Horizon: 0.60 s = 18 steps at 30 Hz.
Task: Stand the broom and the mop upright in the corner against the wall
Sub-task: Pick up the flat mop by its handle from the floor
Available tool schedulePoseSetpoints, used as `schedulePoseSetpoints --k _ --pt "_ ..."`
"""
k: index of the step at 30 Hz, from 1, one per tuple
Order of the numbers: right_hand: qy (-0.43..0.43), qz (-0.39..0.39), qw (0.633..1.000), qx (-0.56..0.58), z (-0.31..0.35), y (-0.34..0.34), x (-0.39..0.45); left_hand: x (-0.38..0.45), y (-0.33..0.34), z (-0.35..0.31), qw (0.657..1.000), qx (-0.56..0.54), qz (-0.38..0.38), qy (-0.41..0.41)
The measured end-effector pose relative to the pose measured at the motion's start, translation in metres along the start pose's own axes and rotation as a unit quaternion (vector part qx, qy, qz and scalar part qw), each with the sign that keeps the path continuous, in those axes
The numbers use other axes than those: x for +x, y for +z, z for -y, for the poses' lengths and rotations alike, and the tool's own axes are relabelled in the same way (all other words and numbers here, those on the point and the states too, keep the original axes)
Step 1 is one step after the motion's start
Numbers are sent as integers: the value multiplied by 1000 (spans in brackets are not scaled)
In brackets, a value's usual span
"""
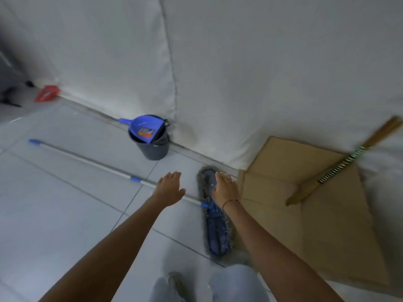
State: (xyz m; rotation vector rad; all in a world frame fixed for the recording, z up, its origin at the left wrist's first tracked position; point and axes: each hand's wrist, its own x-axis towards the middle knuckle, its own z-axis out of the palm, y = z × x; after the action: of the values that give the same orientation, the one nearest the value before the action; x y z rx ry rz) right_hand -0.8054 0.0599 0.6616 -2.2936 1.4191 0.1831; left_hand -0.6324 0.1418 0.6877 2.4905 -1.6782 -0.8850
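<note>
A flat mop lies on the tiled floor: its blue fringed head (216, 232) points toward me and its long silver pole (91, 163) runs off to the left, ending in a blue cap. My left hand (169, 188) hovers open just over the pole near the head. My right hand (224, 188) is open above the far end of the mop head. A straw broom (340, 166) with a striped wrapped handle lies slanted on the cardboard at the right, its far end toward the white wall.
A dark bucket (153, 147) holding a blue dustpan (145, 128) stands against the white wall (239, 62). Flattened brown cardboard (327, 225) covers the floor at right. A red dustpan (46, 92) lies far left by the wall. My knees show at the bottom.
</note>
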Motion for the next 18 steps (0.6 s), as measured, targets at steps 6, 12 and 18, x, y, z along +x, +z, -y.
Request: schedulePoseSetpoints --k 6,12,18 --pt "-76 61 993 -62 119 29 -8 -69 -12 129 994 4 5 -112" --pt "-132 134 978 -91 207 44 13 -89 -39 193 988 -37 -35 -148" --pt "-168 165 967 -93 299 67 60 -76 -72 277 978 -76 -67 -185"
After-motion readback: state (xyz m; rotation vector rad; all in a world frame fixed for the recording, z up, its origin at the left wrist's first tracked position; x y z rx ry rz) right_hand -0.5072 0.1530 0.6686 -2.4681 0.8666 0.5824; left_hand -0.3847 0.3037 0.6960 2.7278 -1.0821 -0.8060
